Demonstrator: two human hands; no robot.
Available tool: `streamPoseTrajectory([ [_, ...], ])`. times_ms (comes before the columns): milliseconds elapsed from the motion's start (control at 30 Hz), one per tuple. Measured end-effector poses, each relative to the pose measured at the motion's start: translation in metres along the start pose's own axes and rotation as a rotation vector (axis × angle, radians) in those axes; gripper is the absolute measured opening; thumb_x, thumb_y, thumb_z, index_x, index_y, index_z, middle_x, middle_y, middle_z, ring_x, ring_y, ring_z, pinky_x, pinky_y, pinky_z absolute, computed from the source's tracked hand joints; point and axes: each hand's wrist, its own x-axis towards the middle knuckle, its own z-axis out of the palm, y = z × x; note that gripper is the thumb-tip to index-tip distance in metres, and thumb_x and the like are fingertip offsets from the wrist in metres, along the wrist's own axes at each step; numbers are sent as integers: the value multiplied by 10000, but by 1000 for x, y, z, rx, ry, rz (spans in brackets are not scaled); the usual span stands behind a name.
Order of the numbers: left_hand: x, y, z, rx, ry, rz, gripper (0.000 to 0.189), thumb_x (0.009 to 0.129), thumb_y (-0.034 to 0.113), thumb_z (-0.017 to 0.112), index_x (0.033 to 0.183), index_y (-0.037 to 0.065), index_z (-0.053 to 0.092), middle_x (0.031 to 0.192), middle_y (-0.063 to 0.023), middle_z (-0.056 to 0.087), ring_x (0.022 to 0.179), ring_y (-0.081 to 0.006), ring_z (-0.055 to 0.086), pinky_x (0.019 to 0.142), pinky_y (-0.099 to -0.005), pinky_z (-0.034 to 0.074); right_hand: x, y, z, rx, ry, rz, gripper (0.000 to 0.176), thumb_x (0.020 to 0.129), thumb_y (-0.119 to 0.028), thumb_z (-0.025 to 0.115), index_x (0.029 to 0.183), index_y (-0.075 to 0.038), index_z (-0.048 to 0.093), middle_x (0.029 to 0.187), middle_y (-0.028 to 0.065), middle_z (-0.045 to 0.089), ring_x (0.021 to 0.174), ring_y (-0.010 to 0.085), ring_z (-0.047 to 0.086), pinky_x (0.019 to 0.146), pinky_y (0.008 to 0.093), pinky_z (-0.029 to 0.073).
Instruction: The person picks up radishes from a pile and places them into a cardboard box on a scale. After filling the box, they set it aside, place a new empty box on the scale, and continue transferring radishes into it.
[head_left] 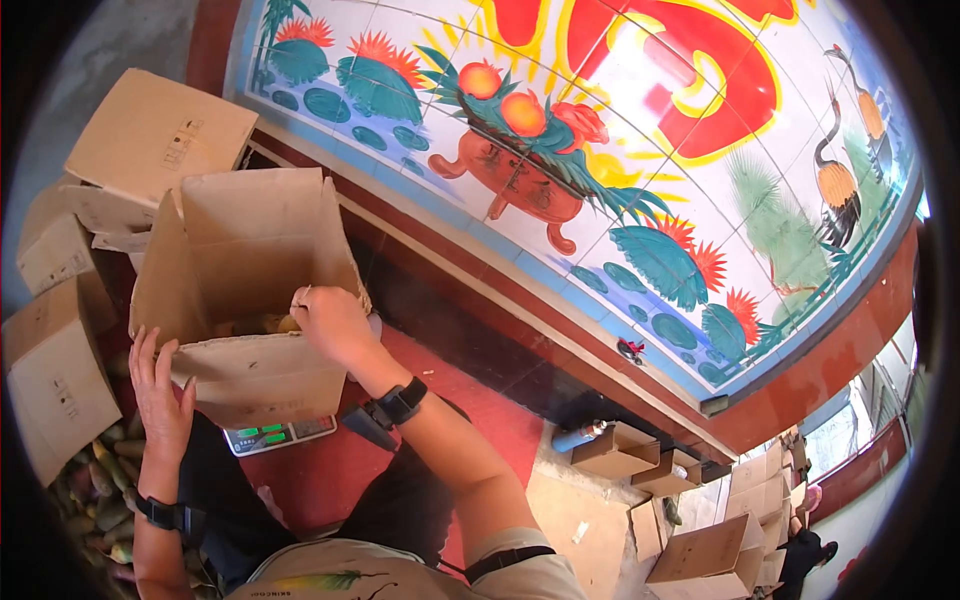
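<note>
An open cardboard box (262,378) stands between my legs on a digital scale (280,436) with a lit green display. A few yellowish pieces (258,325) show at the bottom of the box. My left hand (162,388) is at the box's near left corner, fingers spread and stretched along its outside. Over the near right rim, my right hand (333,322) has its fingers curled together in a pinch; what they hold is too small to tell. Dark bands with small devices sit on both wrists.
A pile of long green and purplish produce (105,485) lies at my left. Several cardboard boxes (160,135) crowd the left side. A painted tile wall (400,180) rises ahead. More boxes (705,555) and a blue bottle (578,436) stand to the right. A person in dark clothes (800,560) is at far right.
</note>
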Motion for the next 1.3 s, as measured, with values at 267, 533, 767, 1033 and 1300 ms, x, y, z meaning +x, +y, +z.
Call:
streamPoseTrajectory([
  [267, 1, 2, 4, -25, 15, -26, 605, 599, -52, 654, 1155, 65, 448, 1249, -151, 381, 1204, -365, 334, 996, -450, 299, 2, 12, 7, 42, -8, -1, 154, 808, -149, 522, 772, -19, 595, 746, 178, 594, 739, 355, 569, 675, 437, 440],
  [533, 0, 3, 3, -12, 27, -17, 644, 590, -49, 658, 1183, 72, 437, 1261, -155, 370, 1196, -374, 337, 988, -453, 307, -13, -15, -6, -45, 152, -79, 172, 832, -186, 524, 765, -28, 540, 760, 130, 578, 709, 336, 570, 617, 414, 447],
  [767, -3, 4, -2, -13, 12, 25, 703, 579, -58, 665, 1222, 79, 417, 1338, -166, 314, 1220, -382, 315, 1000, -460, 294, -33, -17, -9, -120, 273, -345, 108, 750, -114, 615, 785, -42, 543, 743, 94, 549, 715, 282, 558, 621, 375, 449],
  [1033, -40, -26, -22, -64, 114, -58, 696, 662, -54, 621, 1291, 48, 341, 1366, -212, 275, 1238, -395, 309, 1012, -436, 288, -92, 12, -27, -241, 455, -290, 380, 641, -54, 669, 1002, -24, 555, 1028, 146, 558, 925, 318, 529, 793, 401, 428],
  [1300, -154, -117, -24, 60, -2, -353, 504, 715, 6, 585, 1196, 17, 436, 1146, -191, 479, 1074, -366, 441, 939, -405, 359, -176, 116, -7, -364, 340, 65, 183, 821, -54, 520, 991, 8, 546, 966, 177, 553, 903, 352, 535, 789, 400, 439],
])
